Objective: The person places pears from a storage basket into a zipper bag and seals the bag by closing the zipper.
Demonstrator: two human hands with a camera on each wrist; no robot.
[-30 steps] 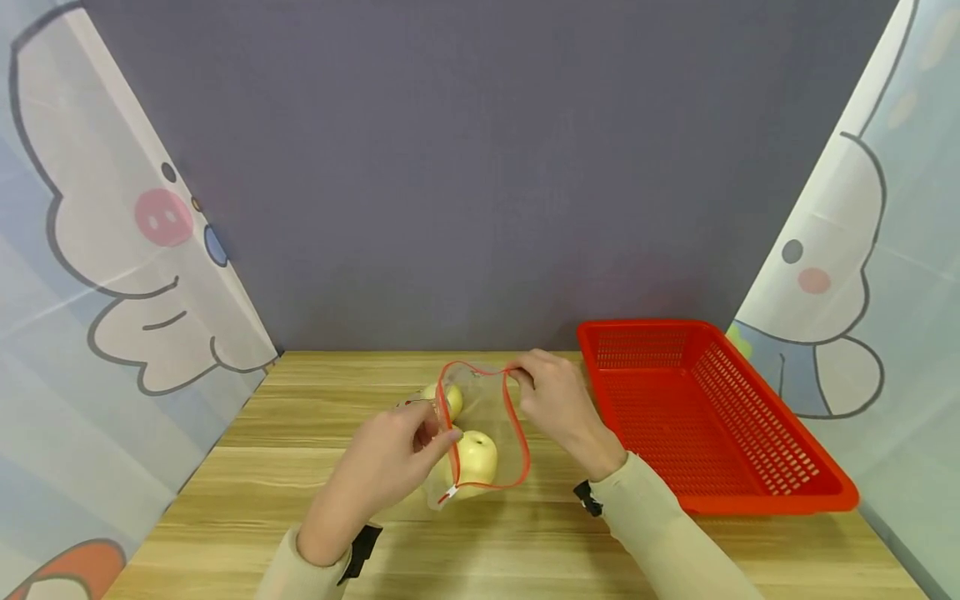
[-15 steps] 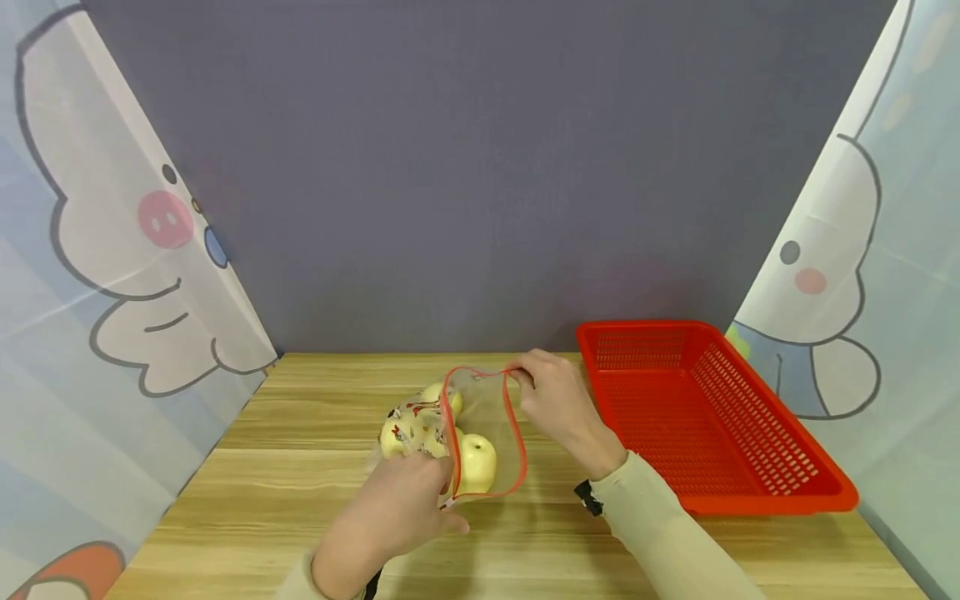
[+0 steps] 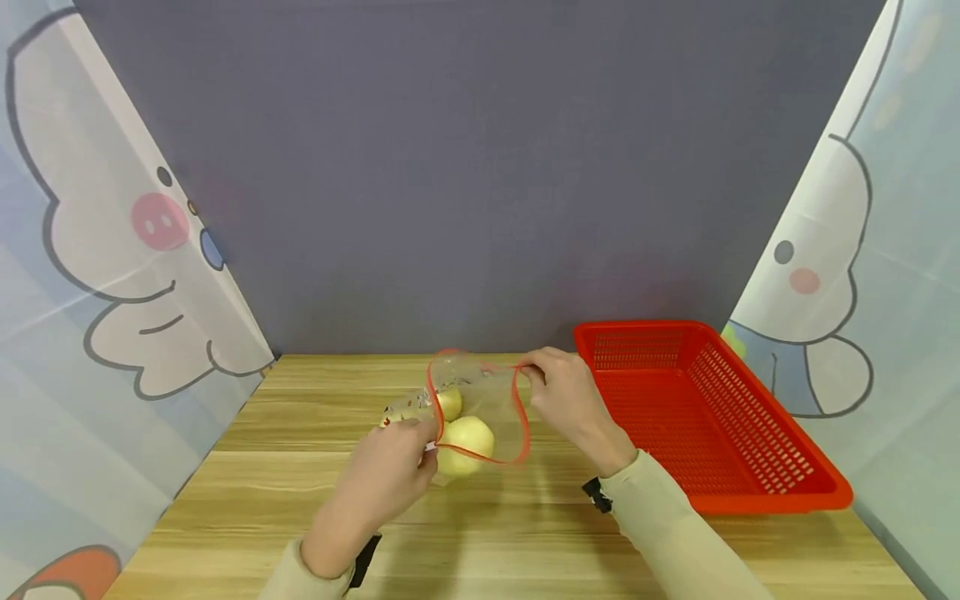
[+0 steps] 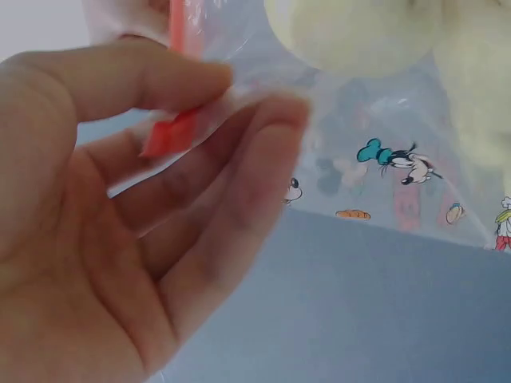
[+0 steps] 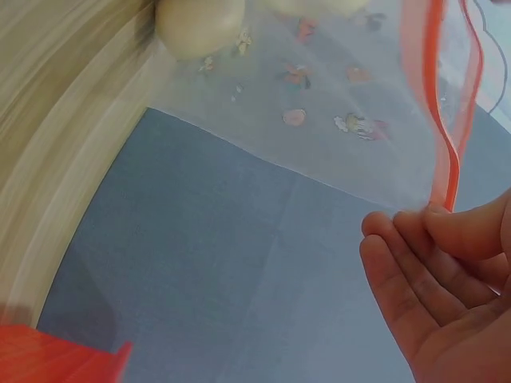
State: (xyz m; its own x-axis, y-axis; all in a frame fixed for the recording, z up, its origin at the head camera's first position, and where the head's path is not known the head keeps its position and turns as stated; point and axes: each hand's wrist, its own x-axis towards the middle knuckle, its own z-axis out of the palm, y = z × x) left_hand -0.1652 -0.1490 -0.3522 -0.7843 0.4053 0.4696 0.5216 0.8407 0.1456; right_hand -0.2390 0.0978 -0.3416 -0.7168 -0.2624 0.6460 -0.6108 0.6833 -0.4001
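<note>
A clear zip bag (image 3: 491,417) with a red zip rim and cartoon prints lies on its side, its mouth held wide. Inside it are several pale yellow apples; one apple (image 3: 468,437) sits at the mouth and another apple (image 3: 450,403) behind it. My left hand (image 3: 386,471) pinches the near corner of the rim between thumb and fingers, where the red zip end (image 4: 172,134) shows in the left wrist view. At the opposite corner, my right hand (image 3: 566,396) pinches the red rim (image 5: 445,159) with thumb and fingertips. Part of the bag is hidden behind my left hand.
A red plastic basket (image 3: 765,502) with perforated walls stands to the right, close to my right forearm. The wooden table (image 3: 300,467) meets a grey wall panel (image 3: 480,183) at the back. Cartoon-printed curtains (image 3: 810,350) flank both sides.
My left hand shifted its hold along the rim to the near corner and drew that corner up and left. The mouth tilted with it. My right hand moved slightly right, still pinching.
</note>
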